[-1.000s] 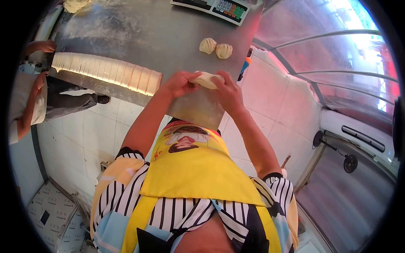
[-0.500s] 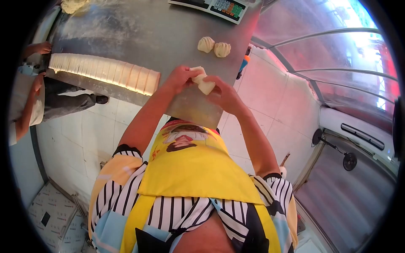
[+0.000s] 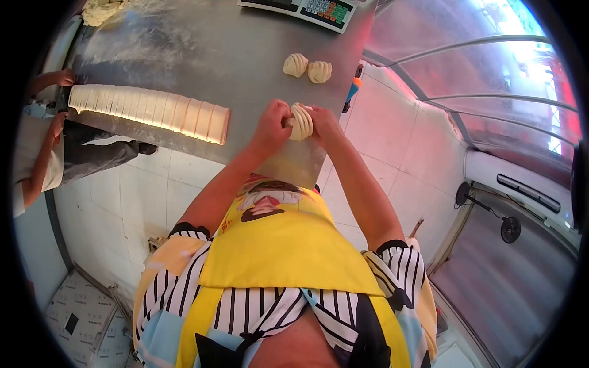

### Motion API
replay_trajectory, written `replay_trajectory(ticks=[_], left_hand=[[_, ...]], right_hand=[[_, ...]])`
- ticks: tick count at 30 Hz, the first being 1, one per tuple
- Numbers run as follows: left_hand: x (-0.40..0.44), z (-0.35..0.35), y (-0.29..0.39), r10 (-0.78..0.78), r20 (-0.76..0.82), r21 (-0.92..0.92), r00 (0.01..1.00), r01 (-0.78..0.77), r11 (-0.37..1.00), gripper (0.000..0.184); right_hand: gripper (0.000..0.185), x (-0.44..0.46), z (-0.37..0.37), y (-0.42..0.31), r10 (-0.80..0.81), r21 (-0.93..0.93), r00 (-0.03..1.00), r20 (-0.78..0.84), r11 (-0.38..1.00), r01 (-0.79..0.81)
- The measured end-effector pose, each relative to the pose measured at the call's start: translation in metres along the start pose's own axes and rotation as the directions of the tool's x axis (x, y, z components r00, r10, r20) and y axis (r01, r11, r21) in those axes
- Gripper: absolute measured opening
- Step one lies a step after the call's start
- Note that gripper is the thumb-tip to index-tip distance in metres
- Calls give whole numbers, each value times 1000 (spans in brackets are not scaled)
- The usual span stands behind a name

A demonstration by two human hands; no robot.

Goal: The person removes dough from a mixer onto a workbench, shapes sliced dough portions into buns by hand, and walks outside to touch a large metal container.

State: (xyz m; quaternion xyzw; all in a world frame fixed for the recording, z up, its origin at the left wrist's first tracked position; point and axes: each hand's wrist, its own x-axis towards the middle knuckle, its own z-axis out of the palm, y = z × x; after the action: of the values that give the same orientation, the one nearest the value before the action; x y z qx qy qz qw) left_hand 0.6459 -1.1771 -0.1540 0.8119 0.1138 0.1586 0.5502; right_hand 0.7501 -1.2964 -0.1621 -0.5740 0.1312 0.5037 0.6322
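Between my two hands is a piece of dough, its strands folded into ridges, held just over the metal table. My left hand is closed on its left side, fingers curled. On the other side, my right hand grips it with the fingers partly hidden behind the dough. Beyond my hands sit two shaped dough buns, the left bun and the right bun, side by side and ridged in the same way. Off to the left lies a long dough strip, cut crosswise into many narrow slices.
The metal table carries a digital scale at its far edge and a dough lump at far left. Another person's hand is near the table's left end. A wall-mounted fan is at right.
The dough between my hands has gone from a stretched, twisted piece to a compact ridged bundle. My hands have come closer together around it, the left one curling into a fist.
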Motion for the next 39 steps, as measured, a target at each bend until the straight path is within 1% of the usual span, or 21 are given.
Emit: replay_trajectory(ticks=[3, 4, 6, 7, 9, 10, 13, 15, 16, 18, 19, 21, 23, 24, 25, 27, 28, 30, 33, 37, 39], left_hand=[[5, 3, -1, -175, -51, -165, 983, 164, 973, 19], [7, 4, -3, -238, -51, -223, 970, 221, 949, 19], [9, 5, -21, -245, 138, -309, 960, 277, 910, 19], [11, 2, -23, -238, 229, -347, 944, 308, 886, 19], [12, -2, -24, -340, 323, -225, 883, 420, 879, 19], [13, -4, -23, -393, 362, -159, 845, 471, 868, 19], [11, 6, -53, -265, 229, -56, 937, 284, 957, 18], [11, 6, -61, -397, 289, -52, 871, 429, 902, 19], [11, 6, -64, -460, 318, -45, 829, 497, 866, 20], [6, 8, -72, -466, 288, 41, 837, 475, 879, 21], [8, 9, -73, -458, 271, 84, 847, 453, 887, 22], [6, 13, -75, -449, 251, 103, 857, 438, 893, 24], [1, 10, -71, -440, 242, 103, 865, 428, 898, 25], [1, 9, -68, -430, 243, 88, 869, 422, 902, 24], [3, 9, -65, -422, 242, 70, 874, 418, 906, 24], [8, 1, -63, -525, 399, -108, 752, 607, 787, 24], [11, -4, -61, -552, 480, -180, 682, 692, 699, 24], [13, -6, -55, -584, 440, -135, 683, 693, 708, 23], [13, 4, -53, -580, 335, -75, 743, 634, 769, 22], [10, 6, -49, -535, 208, 88, 819, 529, 844, 19], [1, 20, -74, -414, 80, 281, 907, 378, 882, 17]], right_hand=[[25, -13, 10, -12, 89, -88, 985, -146, 991, -102], [28, -13, 8, -12, 103, -135, 989, -108, 984, -117], [35, -14, 3, -12, 135, -233, 990, -33, 963, -139], [36, -10, 1, -9, 127, -261, 990, -60, 956, -138], [40, -4, -5, 4, 110, -309, 987, -121, 940, -143], [40, -2, -8, 7, 82, -277, 993, -86, 955, -102], [37, 7, -17, 17, 14, -204, 1000, 25, 979, -8], [32, 18, -24, 31, 7, -199, 994, 108, 980, 15], [28, 24, -29, 33, -34, -361, 989, 145, 929, 85], [20, 32, -37, 39, -84, -634, 969, 234, 742, 218], [17, 35, -38, 45, -256, -722, 940, 225, 604, 338], [12, 36, -35, 60, -559, -848, 784, 269, 248, 468], [12, 20, -28, 45, -259, -620, 961, 95, 741, 260], [13, 17, -24, 36, -73, -439, 995, 68, 894, 95], [14, 22, -22, 34, -96, -456, 995, 42, 884, 104], [17, 25, -19, 38, -120, -490, 993, -17, 867, 96], [17, 26, -18, 39, -153, -563, 988, -20, 819, 115], [18, 28, -15, 37, -225, -692, 974, -17, 706, 151], [18, 17, -13, 24, -158, -635, 987, -20, 765, 110], [21, 26, -11, 24, -286, -827, 958, 3, 538, 163], [26, 33, -16, 35, -339, -900, 941, 1, 410, 148]])
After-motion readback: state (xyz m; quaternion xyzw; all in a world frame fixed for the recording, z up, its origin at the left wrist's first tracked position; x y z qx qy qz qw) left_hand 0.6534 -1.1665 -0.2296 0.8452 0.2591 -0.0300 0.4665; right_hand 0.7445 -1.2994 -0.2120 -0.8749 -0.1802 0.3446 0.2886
